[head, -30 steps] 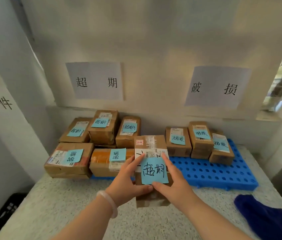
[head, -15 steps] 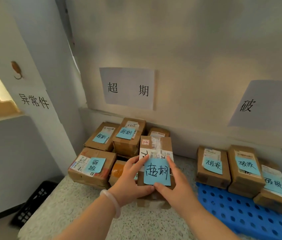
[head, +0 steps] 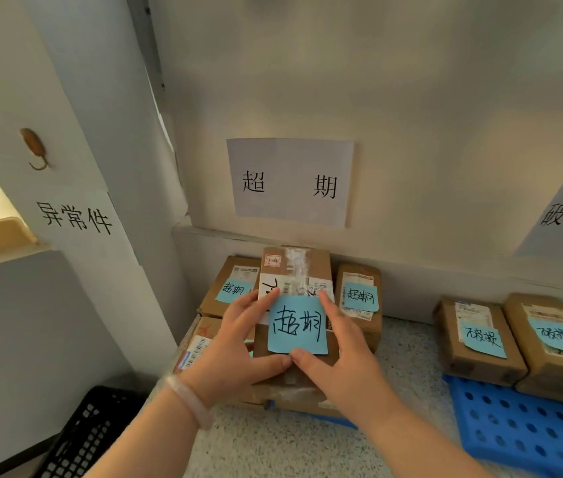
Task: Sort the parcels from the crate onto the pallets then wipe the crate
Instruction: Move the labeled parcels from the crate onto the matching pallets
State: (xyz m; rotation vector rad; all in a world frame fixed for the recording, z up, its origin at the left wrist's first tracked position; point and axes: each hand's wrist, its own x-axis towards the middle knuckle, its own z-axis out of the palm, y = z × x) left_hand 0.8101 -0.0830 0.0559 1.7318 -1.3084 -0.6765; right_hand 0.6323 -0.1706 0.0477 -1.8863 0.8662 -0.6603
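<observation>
Parcel (head: 295, 326) clasped between both hands, poised over the stack under the 超期 sign (head: 290, 182).

Left hand (head: 238, 346) and right hand (head: 345, 353) press the carton's two long sides, thumbs meeting at its near edge below the blue sticky note (head: 297, 328), so the box's long axis runs straight away from the person toward the wall. Directly beneath and beyond it lie the other parcels marked 超期, one at the back left (head: 231, 288) and one at the back right (head: 359, 298); the held box appears to hover above or just touch the front ones, which it hides. The 破损 parcels (head: 480, 339) sit on the blue pallet (head: 514, 426) well to the right. Judging by this, the coming move is a short, straight lowering with neither hand nearer. The black crate (head: 90, 432) stands low at left.
</observation>
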